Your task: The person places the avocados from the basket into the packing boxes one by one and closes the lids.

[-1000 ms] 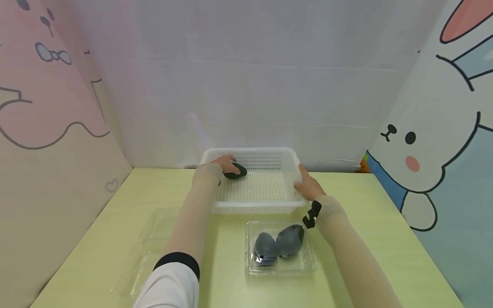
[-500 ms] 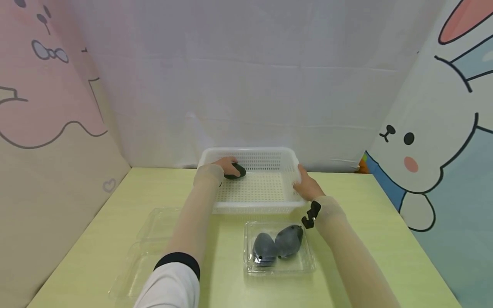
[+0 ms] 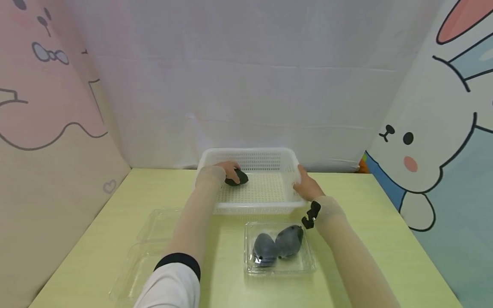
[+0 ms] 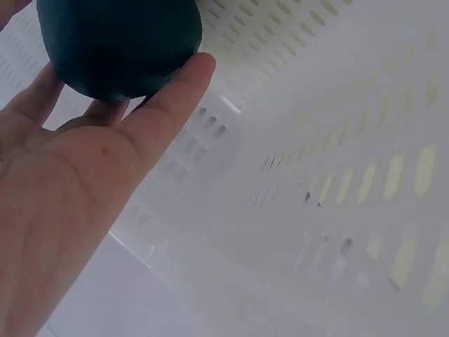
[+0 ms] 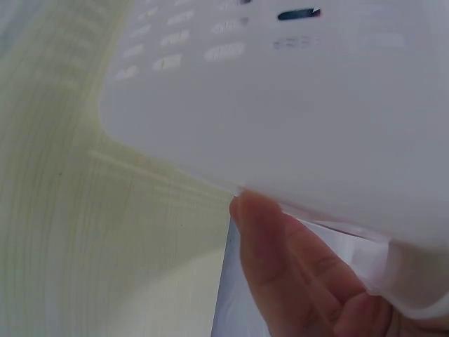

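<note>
My left hand (image 3: pixel 230 170) holds a dark green avocado (image 3: pixel 238 178) inside the white basket (image 3: pixel 250 208), towards its left side. In the left wrist view the avocado (image 4: pixel 123 45) looks smooth and rounded, with the fingers and thumb around its lower part. On the basket's right rim, my right hand (image 3: pixel 308 185) grips with the thumb inside; the right wrist view has its fingers (image 5: pixel 263 239) under the rim. Nearer the front, a clear plastic box (image 3: pixel 280 269) contains two greyish oval fruits (image 3: pixel 289 241), each with a small dark spot.
Left of the box lies another clear plastic piece (image 3: pixel 132 267), partly covered by the left forearm. Everything stands on a pale yellow-green table (image 3: pixel 369 239). A white wall (image 3: pixel 246 85) rises right behind the basket, with cartoon-printed panels on both sides.
With the avocado in it, my left hand has shifted slightly right and towards the front inside the basket. My right hand has kept its grip on the rim.
</note>
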Demonstrator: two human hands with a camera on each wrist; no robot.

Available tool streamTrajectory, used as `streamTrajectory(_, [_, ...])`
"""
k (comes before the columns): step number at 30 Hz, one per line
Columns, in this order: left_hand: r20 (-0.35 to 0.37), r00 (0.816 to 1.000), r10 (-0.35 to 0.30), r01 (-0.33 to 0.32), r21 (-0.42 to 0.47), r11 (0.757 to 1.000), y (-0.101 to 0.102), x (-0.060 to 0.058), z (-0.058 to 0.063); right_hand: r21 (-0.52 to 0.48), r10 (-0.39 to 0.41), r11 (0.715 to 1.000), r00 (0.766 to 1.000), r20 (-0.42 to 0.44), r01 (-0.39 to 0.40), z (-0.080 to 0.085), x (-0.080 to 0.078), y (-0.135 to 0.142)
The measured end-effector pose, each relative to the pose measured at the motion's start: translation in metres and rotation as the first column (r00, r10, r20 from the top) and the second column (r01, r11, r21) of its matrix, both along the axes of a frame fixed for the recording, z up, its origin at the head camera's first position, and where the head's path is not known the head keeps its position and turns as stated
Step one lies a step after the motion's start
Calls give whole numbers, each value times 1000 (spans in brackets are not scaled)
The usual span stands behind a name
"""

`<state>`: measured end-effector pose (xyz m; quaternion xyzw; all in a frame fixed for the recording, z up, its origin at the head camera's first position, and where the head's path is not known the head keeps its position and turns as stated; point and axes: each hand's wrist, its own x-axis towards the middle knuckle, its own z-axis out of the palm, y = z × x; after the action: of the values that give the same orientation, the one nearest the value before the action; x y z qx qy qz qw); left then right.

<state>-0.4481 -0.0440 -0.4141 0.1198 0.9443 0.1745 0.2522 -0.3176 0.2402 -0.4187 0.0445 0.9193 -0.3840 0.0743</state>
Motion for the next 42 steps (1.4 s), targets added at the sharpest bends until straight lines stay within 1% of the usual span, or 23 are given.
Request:
streamTrajectory(2, [20, 1000, -14, 15, -55, 998, 2, 3, -1, -3, 4, 1000, 1000, -1, -4, 1, 1, -1])
streamTrajectory(5, [30, 999, -32, 35, -103, 994, 5, 6, -1, 0, 6, 1000, 1000, -2, -6, 2, 1, -2])
streamTrajectory(8, [31, 999, -32, 36, -114, 993, 7, 7, -1, 6, 6, 1000, 1000, 0, -6, 3, 2, -2])
streamTrajectory(12, [31, 999, -32, 35, -99, 994, 9, 8, 1, 3, 6, 1000, 1000, 7, -6, 3, 1, 0])
streamTrajectory(17, [19, 999, -30, 31, -93, 995, 7, 11, 4, 5, 6, 1000, 1000, 15, -6, -1, -1, 2])
streamTrajectory(19, [25, 999, -25, 27, -68, 997, 6, 12, 5, 13, 8, 1000, 1000, 16, -8, -1, -2, 2])
streamTrajectory(22, [47, 999, -14, 14, 12, 1000, 3, 11, 6, 20, 10, 1000, 1000, 15, -10, -2, -3, 4])
streamTrajectory(24, [68, 998, -2, -3, 78, 997, 1, 12, 8, 20, 15, 1000, 1000, 14, -15, -2, -4, 4])
streamTrajectory(27, [74, 997, -6, -3, 125, 992, -2, 14, 12, 14, 22, 1000, 1000, 18, -22, -2, -4, 5])
streamTrajectory(31, [69, 997, -25, 15, 148, 989, -6, 18, 19, 19, 34, 999, 999, 24, -34, 1, -3, 4])
streamTrajectory(35, [37, 997, -65, 58, 158, 986, -8, 21, 25, 25, 29, 999, 999, 18, -30, 6, -1, 2])
streamTrajectory(38, [6, 996, -87, 85, 141, 986, -9, 20, 24, 18, 26, 1000, 999, 19, -26, 9, 1, 0])
streamTrajectory(42, [-2, 996, -90, 89, 126, 988, -9, 20, 24, 8, 27, 1000, 999, 34, -28, 7, 1, 0])
